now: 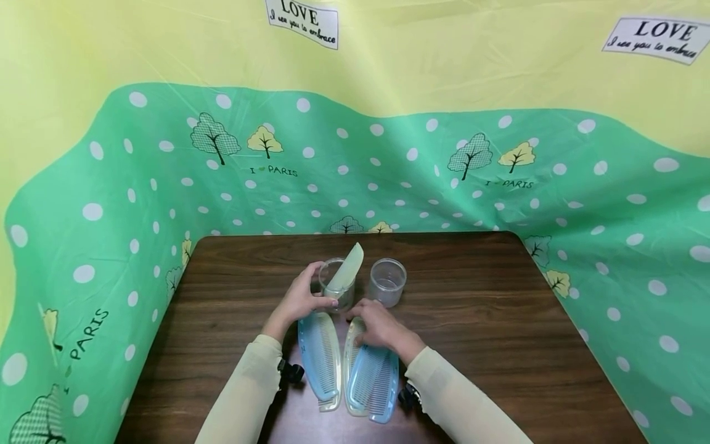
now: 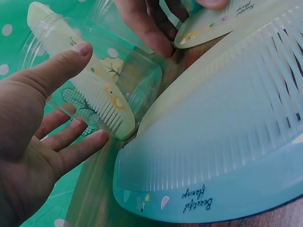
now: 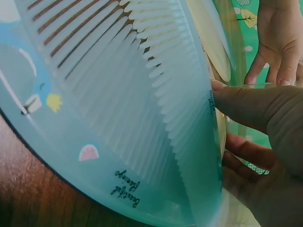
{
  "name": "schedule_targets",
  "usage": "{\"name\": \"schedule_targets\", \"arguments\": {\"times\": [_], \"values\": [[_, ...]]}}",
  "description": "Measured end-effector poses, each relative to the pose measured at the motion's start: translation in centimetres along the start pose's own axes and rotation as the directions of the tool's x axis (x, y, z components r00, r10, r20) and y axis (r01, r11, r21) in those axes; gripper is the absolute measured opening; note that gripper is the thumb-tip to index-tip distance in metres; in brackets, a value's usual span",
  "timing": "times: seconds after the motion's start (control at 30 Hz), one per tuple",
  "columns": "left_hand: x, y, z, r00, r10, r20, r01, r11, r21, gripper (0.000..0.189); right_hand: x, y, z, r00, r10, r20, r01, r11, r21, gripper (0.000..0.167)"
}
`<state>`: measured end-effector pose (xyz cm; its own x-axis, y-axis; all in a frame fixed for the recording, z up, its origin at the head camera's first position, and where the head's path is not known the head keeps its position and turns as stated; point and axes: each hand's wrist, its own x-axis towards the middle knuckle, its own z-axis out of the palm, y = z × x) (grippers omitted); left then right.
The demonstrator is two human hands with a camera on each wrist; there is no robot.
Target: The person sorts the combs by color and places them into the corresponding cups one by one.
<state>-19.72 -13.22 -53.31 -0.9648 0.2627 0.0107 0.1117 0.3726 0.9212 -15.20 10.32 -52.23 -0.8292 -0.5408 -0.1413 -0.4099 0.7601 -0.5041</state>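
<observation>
A clear round cup stands on the table with a pale green comb leaning in it, its end sticking out over the rim. My left hand holds this cup, thumb on the near side and fingers around the left. My right hand reaches over the far end of the right group of combs and pinches a pale yellow-green comb by its edge. Two light blue combs lie beside and partly over it. In the right wrist view a blue comb hides part of the fingertips.
A second clear cup stands right of the first, beyond my right hand. Nearer me on the left lie a blue comb and a pale yellow comb, overlapping. The dark wooden table is backed by a green and yellow cloth.
</observation>
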Motion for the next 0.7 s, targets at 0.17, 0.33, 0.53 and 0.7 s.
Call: {"name": "schedule_targets", "arguments": {"times": [0.17, 0.33, 0.53, 0.7], "values": [[0.0, 0.1, -0.1, 1.000, -0.005, -0.004, 0.005, 1.000, -0.001, 0.089, -0.1, -0.2, 0.0, 0.999, 0.032, 0.019, -0.032, 0.999, -0.029, 0.055], [-0.1, 0.0, 0.0, 1.000, -0.009, -0.008, 0.009, 1.000, 0.003, 0.089, 0.0, 0.0, 0.0, 1.000, 0.024, 0.013, -0.023, 0.999, -0.024, 0.048], [-0.2, 0.1, 0.1, 1.000, -0.022, -0.004, 0.022, 1.000, 0.000, 0.090, 0.1, 0.7, 0.1, 1.000, -0.023, -0.004, 0.023, 1.000, 0.013, 0.037], [-0.2, 0.3, 0.0, 1.000, -0.031, -0.005, 0.031, 1.000, 0.002, 0.089, 0.2, 0.9, 0.1, 1.000, -0.028, 0.001, 0.028, 1.000, 0.007, 0.040]]}}
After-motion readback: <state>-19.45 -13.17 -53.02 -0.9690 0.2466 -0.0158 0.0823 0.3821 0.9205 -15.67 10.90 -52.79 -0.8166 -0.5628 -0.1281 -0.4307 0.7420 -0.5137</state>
